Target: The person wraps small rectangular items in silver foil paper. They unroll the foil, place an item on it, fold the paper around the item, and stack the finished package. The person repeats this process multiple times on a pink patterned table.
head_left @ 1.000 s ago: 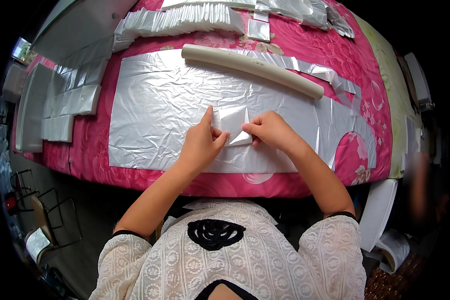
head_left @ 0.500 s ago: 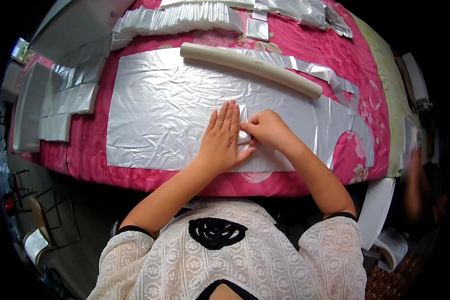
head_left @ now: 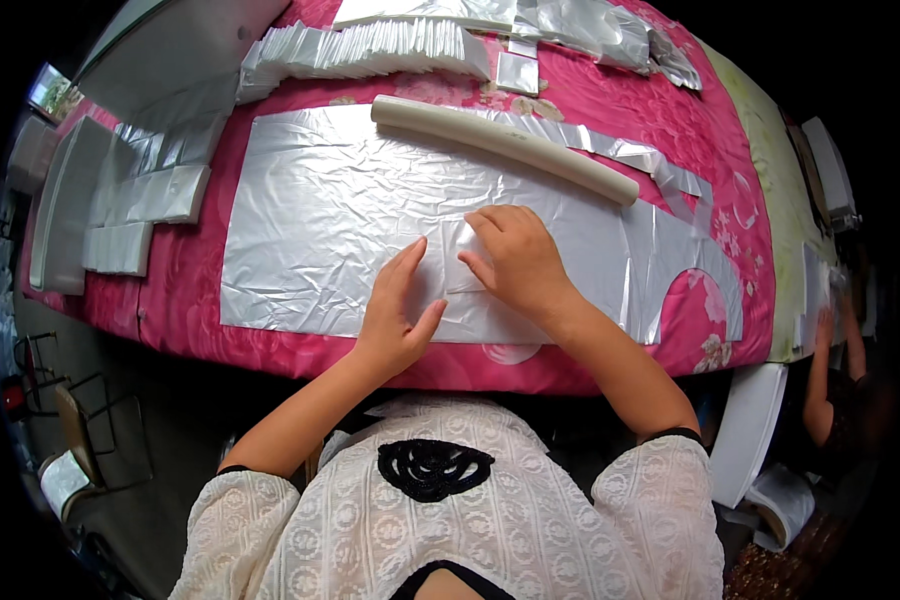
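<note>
A broad pile of shiny, translucent silvery plastic bags [head_left: 315,200] lies flat in front of me, with a handle-shaped cutout at its right end. My left hand [head_left: 395,310] is open over its near middle, thumb and fingers spread apart. Facing it from the right, my right hand [head_left: 518,262] has thumb and forefinger apart, curved over a small folded plastic piece [head_left: 454,245]. That piece shows between the two hands, partly covered by the right one, and I cannot tell whether the fingertips touch it.
A beige cardboard tube [head_left: 505,145] rests slantwise across the far side of the bags. Beyond stands a long row of folded plastic packets [head_left: 370,50]. More packets [head_left: 155,200] lie at left beside a white box [head_left: 70,210]. A co-worker's hands [head_left: 838,320] show at far right.
My left hand has lifted off the folded piece and moved left and nearer me. My right hand has let go its pinch, opened, and turned over the piece.
</note>
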`<state>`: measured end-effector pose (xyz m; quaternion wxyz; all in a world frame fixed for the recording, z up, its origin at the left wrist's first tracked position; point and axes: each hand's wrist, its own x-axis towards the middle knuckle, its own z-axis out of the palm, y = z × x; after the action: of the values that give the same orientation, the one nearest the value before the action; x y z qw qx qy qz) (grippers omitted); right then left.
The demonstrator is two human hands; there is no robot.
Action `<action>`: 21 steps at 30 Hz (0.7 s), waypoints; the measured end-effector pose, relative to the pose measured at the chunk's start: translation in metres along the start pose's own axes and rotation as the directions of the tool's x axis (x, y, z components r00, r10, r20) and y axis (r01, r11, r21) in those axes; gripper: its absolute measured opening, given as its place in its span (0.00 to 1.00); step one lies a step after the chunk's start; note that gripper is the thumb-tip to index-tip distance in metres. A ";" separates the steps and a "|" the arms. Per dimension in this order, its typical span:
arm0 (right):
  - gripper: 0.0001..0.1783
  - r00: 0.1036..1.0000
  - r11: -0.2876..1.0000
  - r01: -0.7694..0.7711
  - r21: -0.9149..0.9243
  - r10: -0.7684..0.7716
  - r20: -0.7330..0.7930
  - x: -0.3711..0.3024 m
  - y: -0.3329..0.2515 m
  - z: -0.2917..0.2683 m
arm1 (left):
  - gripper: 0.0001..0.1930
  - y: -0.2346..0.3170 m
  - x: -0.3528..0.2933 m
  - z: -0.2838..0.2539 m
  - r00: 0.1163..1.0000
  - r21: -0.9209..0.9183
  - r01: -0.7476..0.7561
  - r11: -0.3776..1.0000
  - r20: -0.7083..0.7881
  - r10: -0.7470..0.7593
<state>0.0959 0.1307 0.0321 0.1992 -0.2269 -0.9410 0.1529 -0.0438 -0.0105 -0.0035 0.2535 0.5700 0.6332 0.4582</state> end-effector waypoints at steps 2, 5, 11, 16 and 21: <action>0.30 0.995 0.997 0.077 -0.027 -0.075 0.063 0.008 0.001 0.028 | 0.17 -0.002 -0.038 -0.024 0.937 -0.402 0.348 0.847 0.162 -0.309; 0.35 0.993 0.998 -0.015 -0.066 0.022 0.117 0.007 -0.012 0.056 | 0.12 0.005 -0.086 -0.058 0.647 -0.481 0.755 0.447 0.432 -0.628; 0.33 0.981 0.957 -0.021 0.290 -0.036 0.192 -0.006 -0.101 0.090 | 0.15 -0.008 -0.139 -0.066 0.447 -0.674 0.731 0.107 0.355 -0.821; 0.28 0.907 0.838 0.085 0.540 -0.289 0.306 -0.023 -0.153 0.110 | 0.15 -0.001 -0.114 -0.056 0.506 -0.704 0.677 0.213 0.236 -0.829; 0.14 0.810 0.827 0.404 0.392 -0.522 0.266 -0.006 -0.123 0.080 | 0.09 0.015 -0.110 -0.084 0.724 0.085 0.669 0.738 0.150 -0.674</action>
<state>0.0196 0.0072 0.0068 0.0878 0.0797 -0.9506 0.2868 -0.0830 -0.1415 0.0254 0.4483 0.3425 0.7778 0.2771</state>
